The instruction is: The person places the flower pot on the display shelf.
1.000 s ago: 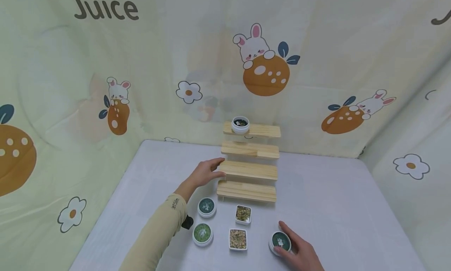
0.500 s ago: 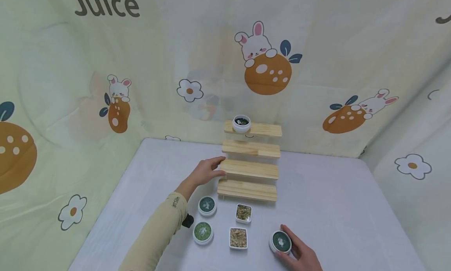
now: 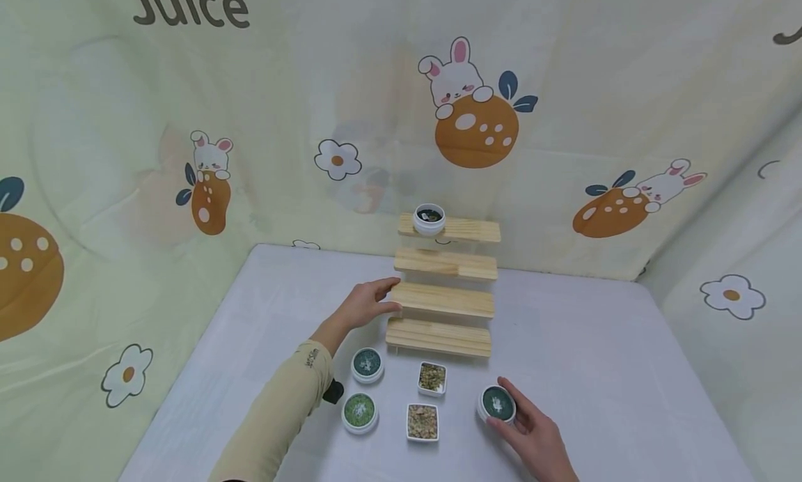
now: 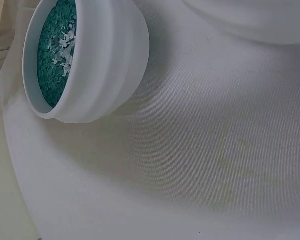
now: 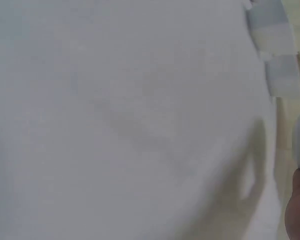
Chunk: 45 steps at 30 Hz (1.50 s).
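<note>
On the white desk (image 3: 595, 370), my right hand (image 3: 532, 437) grips a round white bowl of dark-green powder (image 3: 498, 404); my left hand (image 3: 363, 304), fingers relaxed, rests on the stepped wooden rack (image 3: 441, 301).

Small round white bowl (image 3: 498, 404) of dark green flakes with white specks, upright, on the white tablecloth (image 3: 595, 370), front right of the tiered wooden stand (image 3: 445, 297), right of two small square dishes, held in curled fingers
</note>
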Each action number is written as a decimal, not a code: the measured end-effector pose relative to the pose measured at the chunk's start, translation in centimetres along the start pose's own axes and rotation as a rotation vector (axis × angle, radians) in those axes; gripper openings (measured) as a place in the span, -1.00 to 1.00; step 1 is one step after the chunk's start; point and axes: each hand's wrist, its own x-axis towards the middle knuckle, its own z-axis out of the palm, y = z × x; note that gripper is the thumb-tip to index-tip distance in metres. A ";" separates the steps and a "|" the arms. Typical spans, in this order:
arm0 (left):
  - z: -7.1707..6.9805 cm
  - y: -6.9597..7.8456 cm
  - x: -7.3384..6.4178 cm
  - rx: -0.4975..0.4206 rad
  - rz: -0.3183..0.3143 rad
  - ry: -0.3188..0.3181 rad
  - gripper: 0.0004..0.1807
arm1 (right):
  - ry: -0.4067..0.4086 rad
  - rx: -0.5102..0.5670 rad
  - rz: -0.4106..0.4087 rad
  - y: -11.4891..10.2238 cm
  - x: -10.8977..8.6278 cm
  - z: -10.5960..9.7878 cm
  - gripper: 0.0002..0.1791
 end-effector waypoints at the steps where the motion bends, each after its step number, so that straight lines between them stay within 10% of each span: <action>1: 0.0 0.0 0.0 0.001 -0.001 0.000 -0.28 | 0.005 0.008 -0.015 -0.4 0.2 -0.2 -0.06; 23: -0.1 0.1 0.1 0.026 0.007 0.003 -0.30 | 0.085 -0.052 -0.222 -10.2 6.9 -5.1 -0.11; 45: -0.1 0.1 0.0 -0.022 -0.003 0.006 -0.30 | 0.097 0.017 -0.211 -15.4 12.3 -5.6 -0.10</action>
